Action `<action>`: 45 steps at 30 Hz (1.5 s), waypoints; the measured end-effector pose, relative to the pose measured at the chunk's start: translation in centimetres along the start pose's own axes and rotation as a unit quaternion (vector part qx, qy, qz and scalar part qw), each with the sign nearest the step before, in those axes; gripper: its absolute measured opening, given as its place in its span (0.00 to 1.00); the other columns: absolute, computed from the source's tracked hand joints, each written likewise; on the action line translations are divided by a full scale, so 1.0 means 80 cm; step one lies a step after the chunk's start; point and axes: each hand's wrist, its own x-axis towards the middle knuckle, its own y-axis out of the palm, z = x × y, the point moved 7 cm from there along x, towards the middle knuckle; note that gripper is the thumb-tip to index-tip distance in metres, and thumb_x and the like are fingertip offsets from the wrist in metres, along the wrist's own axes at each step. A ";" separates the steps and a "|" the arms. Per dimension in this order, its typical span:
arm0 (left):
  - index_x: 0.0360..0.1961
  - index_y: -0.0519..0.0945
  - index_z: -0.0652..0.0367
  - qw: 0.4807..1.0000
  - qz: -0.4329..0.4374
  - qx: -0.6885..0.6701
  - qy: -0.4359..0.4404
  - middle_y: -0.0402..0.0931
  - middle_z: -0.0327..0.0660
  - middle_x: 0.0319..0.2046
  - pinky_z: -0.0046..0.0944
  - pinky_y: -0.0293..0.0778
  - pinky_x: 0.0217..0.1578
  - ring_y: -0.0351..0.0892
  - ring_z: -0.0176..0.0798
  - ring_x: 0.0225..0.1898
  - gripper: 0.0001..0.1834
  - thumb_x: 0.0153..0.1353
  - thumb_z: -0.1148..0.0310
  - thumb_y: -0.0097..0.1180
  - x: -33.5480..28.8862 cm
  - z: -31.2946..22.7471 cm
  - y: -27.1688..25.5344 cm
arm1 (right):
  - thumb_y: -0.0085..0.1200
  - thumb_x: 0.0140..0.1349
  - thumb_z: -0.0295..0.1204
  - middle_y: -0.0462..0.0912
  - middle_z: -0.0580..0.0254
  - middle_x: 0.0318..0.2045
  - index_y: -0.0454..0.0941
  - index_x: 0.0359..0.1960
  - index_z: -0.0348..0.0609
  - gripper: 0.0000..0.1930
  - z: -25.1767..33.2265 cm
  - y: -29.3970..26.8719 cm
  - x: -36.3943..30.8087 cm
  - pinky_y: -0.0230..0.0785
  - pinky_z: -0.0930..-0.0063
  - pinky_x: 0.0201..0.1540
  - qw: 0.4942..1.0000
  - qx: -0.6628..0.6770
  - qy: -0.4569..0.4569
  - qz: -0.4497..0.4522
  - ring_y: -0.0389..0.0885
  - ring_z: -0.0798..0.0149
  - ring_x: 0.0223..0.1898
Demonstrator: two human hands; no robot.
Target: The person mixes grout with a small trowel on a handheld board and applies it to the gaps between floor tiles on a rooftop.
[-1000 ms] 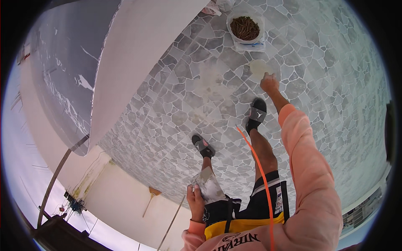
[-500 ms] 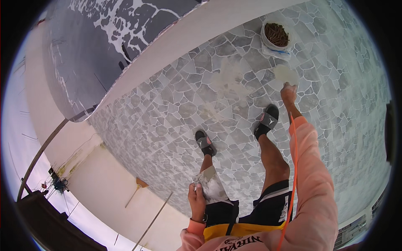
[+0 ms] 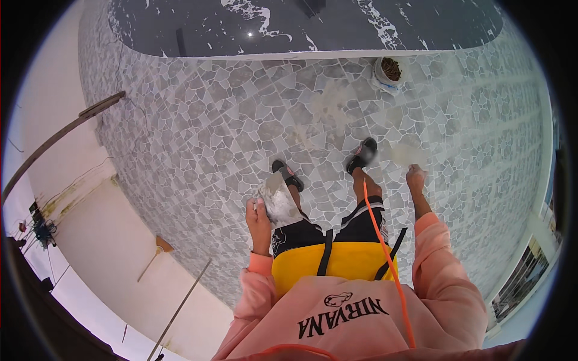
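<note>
My left hand (image 3: pixel 259 224) is closed on the edge of a flat plate (image 3: pixel 278 201) smeared with whitish-grey paste, held in front of my left thigh. My right hand (image 3: pixel 415 178), out to the right of my right foot, is closed on a pale, flat, translucent-looking sheet or blade (image 3: pixel 407 156). That piece nearly blends with the floor, so its exact kind is unclear. Beneath both hands spreads a stone-patterned grey floor (image 3: pixel 241 132). A whitish smear (image 3: pixel 333 108) marks it ahead of my feet.
Beyond the floor pattern lies a dark surface (image 3: pixel 337 30) with white marbling. A white bucket (image 3: pixel 379 73) of brown thin pieces stands by its edge. An orange cord (image 3: pixel 385 246) hangs over my front. At left are a low wall (image 3: pixel 114 222), a broom (image 3: pixel 162 244) and a pole (image 3: pixel 180 307).
My view has turned, so the dark surface now runs level across the top. My right hand with the pale piece has come back from near the bucket. The left hand still holds the plate.
</note>
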 end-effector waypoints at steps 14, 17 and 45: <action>0.30 0.71 0.59 0.981 -0.123 -0.139 0.066 0.60 0.27 0.23 0.29 0.53 0.24 0.54 0.23 0.24 0.13 0.70 0.64 0.45 0.113 0.021 -0.389 | 0.58 0.58 0.42 0.82 0.41 0.25 0.83 0.33 0.40 0.16 0.139 -0.243 -0.295 0.72 0.57 0.37 0.993 0.045 0.105 -0.033 0.82 0.43 0.31; 0.33 0.72 0.62 0.980 -0.148 -0.124 0.048 0.64 0.30 0.26 0.30 0.58 0.28 0.57 0.25 0.27 0.13 0.70 0.63 0.44 0.123 0.043 -0.440 | 0.59 0.58 0.43 0.82 0.40 0.28 0.83 0.32 0.39 0.17 0.194 -0.248 -0.317 0.72 0.54 0.39 0.996 0.026 0.084 -0.029 0.81 0.42 0.33; 0.33 0.70 0.64 0.823 -0.454 -0.335 -0.066 0.66 0.34 0.28 0.34 0.62 0.32 0.60 0.30 0.30 0.12 0.70 0.65 0.44 0.204 0.033 -0.632 | 0.62 0.53 0.29 0.68 0.34 0.54 0.78 0.28 0.38 0.08 0.966 -0.263 -0.039 0.73 0.56 0.47 0.858 0.077 -0.507 -0.028 0.77 0.40 0.45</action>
